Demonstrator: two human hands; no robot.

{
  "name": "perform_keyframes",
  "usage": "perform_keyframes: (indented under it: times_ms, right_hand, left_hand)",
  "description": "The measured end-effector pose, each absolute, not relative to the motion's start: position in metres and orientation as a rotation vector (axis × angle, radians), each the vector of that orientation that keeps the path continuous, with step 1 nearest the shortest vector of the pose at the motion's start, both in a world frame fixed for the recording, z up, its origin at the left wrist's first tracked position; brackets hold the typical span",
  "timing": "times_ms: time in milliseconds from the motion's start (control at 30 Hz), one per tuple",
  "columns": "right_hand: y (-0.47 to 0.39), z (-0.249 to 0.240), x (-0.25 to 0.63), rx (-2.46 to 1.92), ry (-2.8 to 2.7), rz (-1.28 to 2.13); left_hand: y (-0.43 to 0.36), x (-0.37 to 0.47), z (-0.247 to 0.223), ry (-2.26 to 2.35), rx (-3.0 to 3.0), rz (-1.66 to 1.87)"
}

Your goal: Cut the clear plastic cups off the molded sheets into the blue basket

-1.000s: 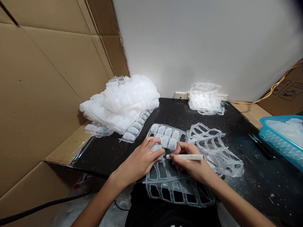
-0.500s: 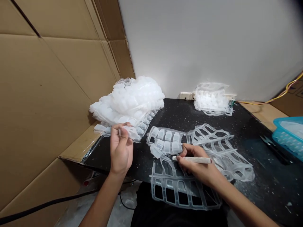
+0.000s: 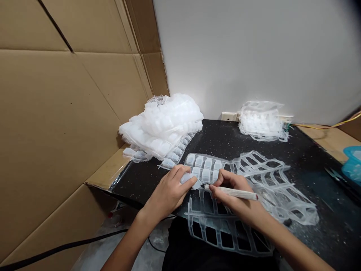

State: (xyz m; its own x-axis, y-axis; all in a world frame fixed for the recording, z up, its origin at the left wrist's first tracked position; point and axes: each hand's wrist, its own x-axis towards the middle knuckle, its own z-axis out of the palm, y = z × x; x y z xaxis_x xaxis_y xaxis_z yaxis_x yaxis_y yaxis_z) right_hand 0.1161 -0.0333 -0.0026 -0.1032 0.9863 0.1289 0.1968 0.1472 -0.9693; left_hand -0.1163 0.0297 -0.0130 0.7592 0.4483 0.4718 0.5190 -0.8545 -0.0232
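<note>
- Plastic sheet [image 3: 214, 215]: translucent, lying at the near edge of the black speckled table [image 3: 222, 139], directly before you. Its far part carries two rows of whitish moulded pieces [image 3: 208, 163]; its near part is an open lattice, extending past the table edge above your dark clothing.
- Left hand [image 3: 170, 188]: your fingers are curled narrow around a small whitish piece [image 3: 185, 178], at the left side of the sheet.
- Right hand [image 3: 239, 192]: closed in a pen grip on a slim white-handled tool [image 3: 235, 192]. The tool lies aslant, its working end pointing left toward your left fingertips. Whether that end touches plastic cannot be determined.
- Lattice scrap [image 3: 278, 180]: crumpled translucent frames, on the table to the right of your sheet.
- Large stack [image 3: 166, 124]: sheets with whitish pieces, piled unevenly at the far left, beside the cardboard panel [image 3: 70, 113].
- Smaller pile [image 3: 261, 120]: lattice frames, at the back of the table against the pale wall [image 3: 239, 56], near a socket [image 3: 229, 116].
- Right side: a dark-handled hand tool [image 3: 342, 182] rests near a blue basket [image 3: 349, 165], which is partly out of view. Light debris is scattered on the surface nearby.
</note>
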Motion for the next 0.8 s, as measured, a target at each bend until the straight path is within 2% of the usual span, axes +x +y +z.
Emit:
perform_keyframes:
  times_ms: [300,800]
  right_hand:
    - [-0.030,-0.015,0.116,-1.233,-1.495,1.053]
    - [-0.023,-0.018,0.117,-1.284,-1.464,1.118]
  left_hand:
    - [0.033,-0.112,-0.006,-0.662,-2.895,-0.604]
    - [0.026,-0.090,-0.008,-0.743,-2.943,-0.583]
